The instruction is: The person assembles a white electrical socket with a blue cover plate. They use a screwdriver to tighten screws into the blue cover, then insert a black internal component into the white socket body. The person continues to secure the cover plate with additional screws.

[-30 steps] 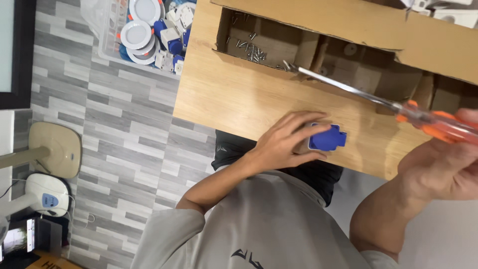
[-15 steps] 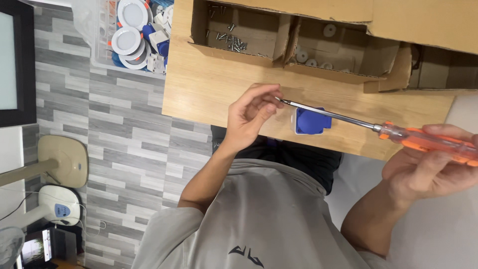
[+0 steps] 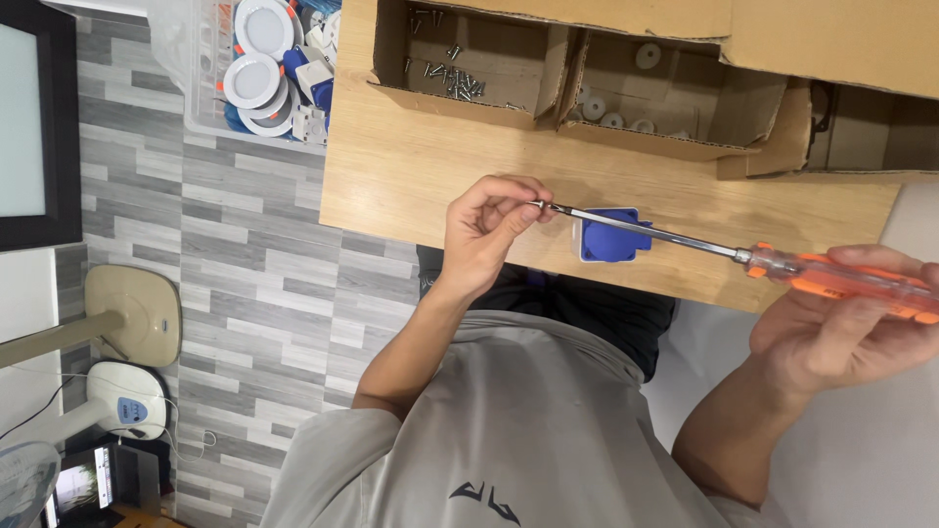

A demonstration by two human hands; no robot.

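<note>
Over the wooden bench (image 3: 430,186), the right hand (image 3: 831,337) closes its grip on the long, stiff orange-handled metal screwdriver (image 3: 831,279), best held by that handle, while the left hand (image 3: 484,235) pinches its tip above the blue-and-white plastic socket (image 3: 606,240), seemingly light.

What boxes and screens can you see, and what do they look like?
Cardboard box: on the wooden table, far edge, brown, open, small screws inside.
Second cardboard box: beside it, brown, open, white round parts inside.
Plastic bin: on the floor, clear, holding round white lamps.
Screen: bottom left, small, lit.
</note>
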